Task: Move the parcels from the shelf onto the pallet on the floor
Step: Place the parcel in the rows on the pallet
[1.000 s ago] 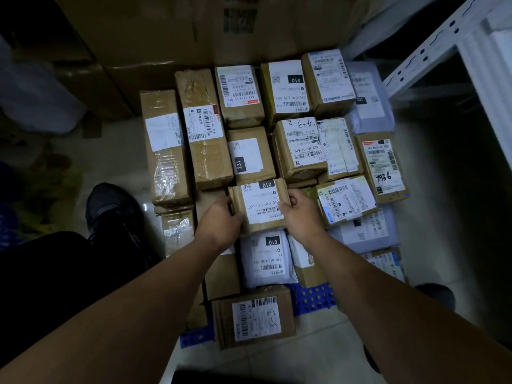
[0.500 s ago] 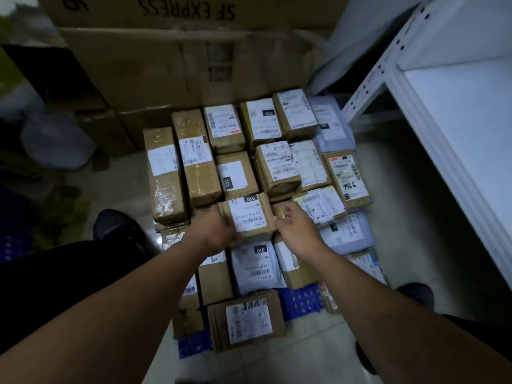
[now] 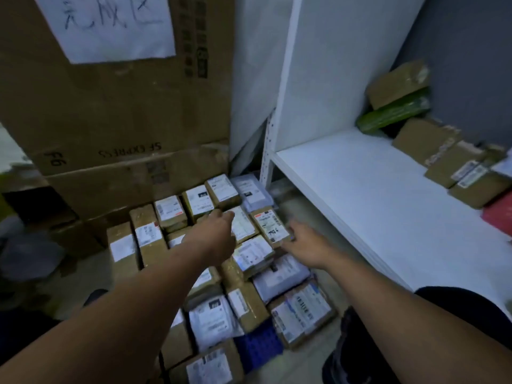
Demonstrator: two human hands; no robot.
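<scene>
Many brown and white labelled parcels (image 3: 270, 224) lie packed together on the blue pallet (image 3: 257, 346) on the floor. My left hand (image 3: 217, 234) hangs above the stack with nothing in it, fingers pointing away. My right hand (image 3: 306, 245) is out over the stack's right edge, fingers spread, holding nothing. On the white shelf (image 3: 360, 184) to the right, several brown parcels (image 3: 443, 155) sit at the far right, with a green packet (image 3: 393, 115) and a brown box (image 3: 397, 83) on top behind them.
Large stacked cardboard boxes (image 3: 116, 112) with a paper sign stand behind the pallet. The shelf's white upright (image 3: 285, 79) rises just right of the stack. A red parcel (image 3: 498, 214) shows at the shelf's right edge. My dark-clad knee (image 3: 454, 309) is at lower right.
Both hands have let go of the small labelled box, which stays on the stack, and have lifted and moved to the right. The view has swung up and right towards the shelf.
</scene>
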